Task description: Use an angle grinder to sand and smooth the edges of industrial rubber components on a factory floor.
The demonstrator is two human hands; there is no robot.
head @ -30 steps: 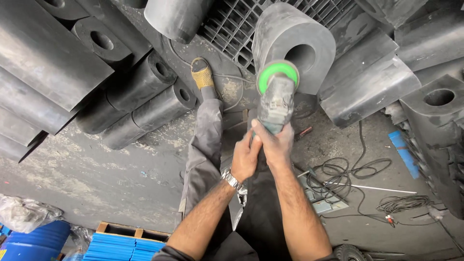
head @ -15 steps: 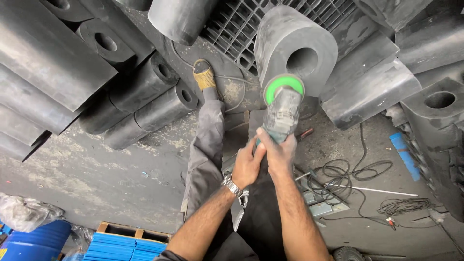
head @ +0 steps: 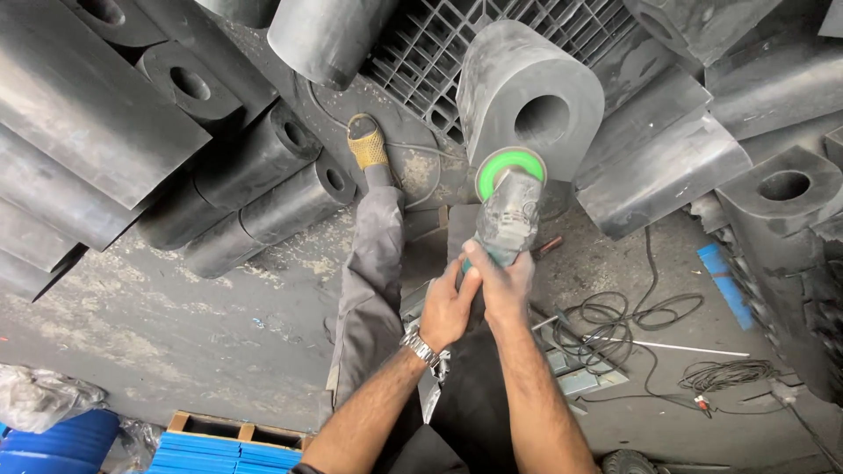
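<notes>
Grinder held two-handed against a rubber block.
Fingers of the left hand (head: pixel 448 307) and right hand (head: pixel 505 285) were closed around the grinder (head: pixel 507 215) body, likely for steadiness; its green disc (head: pixel 509 167) met the lower edge of the black hollow block (head: pixel 527 96). Similar blocks (head: pixel 255 184) lay stacked left; a cable (head: pixel 632 312) trailed right.

No packages, labels, signs, screens visible

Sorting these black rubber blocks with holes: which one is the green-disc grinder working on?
The big arch-topped black rubber block on the grid pallet, hole facing the camera. The green-disc angle grinder, held in both hands, touches its lower front edge; the others lie apart.
</notes>
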